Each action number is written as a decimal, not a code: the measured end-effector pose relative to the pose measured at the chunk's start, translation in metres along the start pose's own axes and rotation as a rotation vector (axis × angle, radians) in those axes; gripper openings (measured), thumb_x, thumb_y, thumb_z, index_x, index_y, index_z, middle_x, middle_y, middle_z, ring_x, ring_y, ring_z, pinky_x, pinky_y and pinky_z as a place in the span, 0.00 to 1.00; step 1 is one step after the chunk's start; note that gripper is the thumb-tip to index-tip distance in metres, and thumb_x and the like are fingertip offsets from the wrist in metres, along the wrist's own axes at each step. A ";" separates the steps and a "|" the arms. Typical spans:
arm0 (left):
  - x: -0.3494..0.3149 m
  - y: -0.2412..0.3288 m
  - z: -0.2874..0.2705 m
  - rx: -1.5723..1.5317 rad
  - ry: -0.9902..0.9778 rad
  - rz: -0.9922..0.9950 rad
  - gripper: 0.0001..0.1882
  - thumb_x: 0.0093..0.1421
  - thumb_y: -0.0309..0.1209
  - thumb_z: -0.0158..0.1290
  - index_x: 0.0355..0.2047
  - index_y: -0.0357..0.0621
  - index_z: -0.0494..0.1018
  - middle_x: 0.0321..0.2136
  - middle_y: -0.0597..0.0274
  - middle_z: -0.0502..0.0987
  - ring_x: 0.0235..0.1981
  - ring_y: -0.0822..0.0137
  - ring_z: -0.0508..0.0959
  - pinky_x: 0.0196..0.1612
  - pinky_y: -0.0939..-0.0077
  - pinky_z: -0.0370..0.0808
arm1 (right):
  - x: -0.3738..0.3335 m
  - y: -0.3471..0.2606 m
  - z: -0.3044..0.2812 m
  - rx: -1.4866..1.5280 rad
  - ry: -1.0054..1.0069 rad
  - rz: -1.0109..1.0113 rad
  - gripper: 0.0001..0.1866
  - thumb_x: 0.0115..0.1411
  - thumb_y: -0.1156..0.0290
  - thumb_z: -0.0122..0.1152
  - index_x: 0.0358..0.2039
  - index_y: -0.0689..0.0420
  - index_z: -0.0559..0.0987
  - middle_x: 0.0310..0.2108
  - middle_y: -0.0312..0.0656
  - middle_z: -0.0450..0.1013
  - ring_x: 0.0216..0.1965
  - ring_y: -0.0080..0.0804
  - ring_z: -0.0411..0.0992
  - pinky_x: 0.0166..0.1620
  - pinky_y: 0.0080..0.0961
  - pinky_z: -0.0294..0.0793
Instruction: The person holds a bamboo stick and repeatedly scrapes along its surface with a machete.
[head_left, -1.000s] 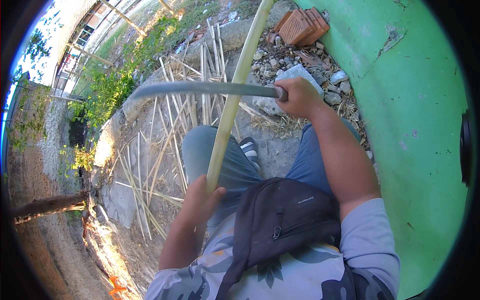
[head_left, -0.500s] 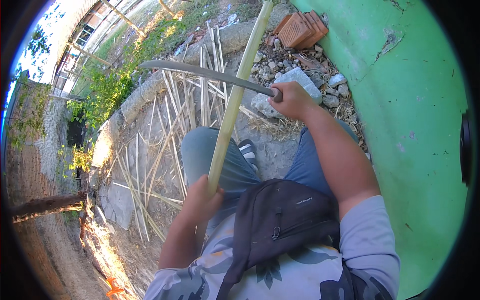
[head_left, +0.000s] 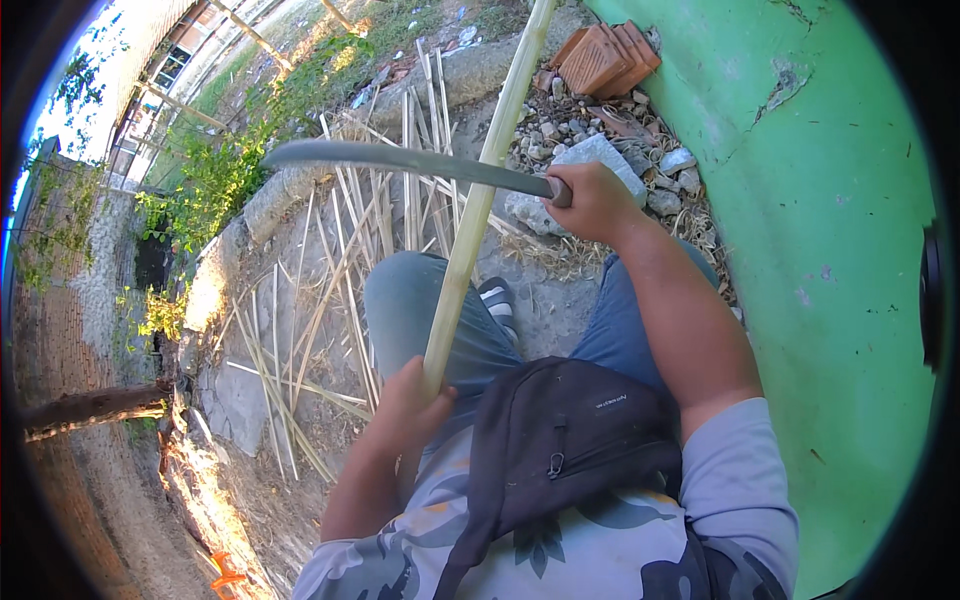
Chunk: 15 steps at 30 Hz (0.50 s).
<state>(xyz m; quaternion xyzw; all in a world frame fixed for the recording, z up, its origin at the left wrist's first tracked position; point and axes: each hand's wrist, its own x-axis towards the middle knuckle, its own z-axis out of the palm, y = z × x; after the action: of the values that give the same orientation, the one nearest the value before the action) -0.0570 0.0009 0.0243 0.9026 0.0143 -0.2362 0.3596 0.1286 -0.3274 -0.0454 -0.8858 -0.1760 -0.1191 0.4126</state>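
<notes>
My left hand is closed round the lower end of a long pale-green split bamboo strip. The strip slants up and away from me past my left knee, and its far end runs out at the top of the picture. My right hand grips the dark handle of a machete. Its long grey blade points left and lies across the bamboo strip, well above my left hand. Whether the edge bites into the strip or only rests on it, I cannot tell.
Many thin split bamboo strips lie in a loose heap on the ground at left. Beyond my right hand are a concrete block, rubble and stacked terracotta bricks. A green wall rises at right. A black bag lies across my lap.
The machete blade has turned a little, showing more of its flat side, and its tip has shifted slightly left and down. The bamboo strip has moved slightly right. Both grips stay the same.
</notes>
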 end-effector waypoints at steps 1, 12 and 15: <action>-0.001 -0.001 -0.001 -0.001 -0.002 -0.016 0.15 0.60 0.34 0.59 0.39 0.36 0.71 0.31 0.42 0.79 0.36 0.43 0.82 0.40 0.53 0.76 | 0.000 -0.004 -0.002 -0.043 -0.008 -0.058 0.08 0.51 0.67 0.66 0.31 0.54 0.82 0.26 0.50 0.78 0.31 0.55 0.77 0.35 0.45 0.76; 0.000 -0.006 0.003 -0.030 0.018 0.027 0.10 0.60 0.27 0.60 0.37 0.40 0.70 0.25 0.64 0.74 0.26 0.72 0.73 0.29 0.71 0.72 | 0.001 -0.001 -0.003 -0.016 -0.017 0.003 0.08 0.51 0.66 0.66 0.32 0.54 0.81 0.27 0.50 0.78 0.32 0.56 0.77 0.36 0.46 0.76; -0.001 -0.007 0.001 -0.069 0.000 -0.023 0.10 0.60 0.27 0.60 0.38 0.39 0.70 0.26 0.63 0.74 0.27 0.72 0.74 0.30 0.71 0.72 | 0.000 -0.006 -0.005 -0.162 -0.064 -0.135 0.09 0.51 0.65 0.66 0.32 0.55 0.81 0.28 0.50 0.78 0.33 0.56 0.78 0.37 0.46 0.77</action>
<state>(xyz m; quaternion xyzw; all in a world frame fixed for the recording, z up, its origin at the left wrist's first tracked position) -0.0592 0.0056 0.0195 0.8895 0.0329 -0.2397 0.3877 0.1258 -0.3278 -0.0378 -0.9057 -0.2380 -0.1322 0.3250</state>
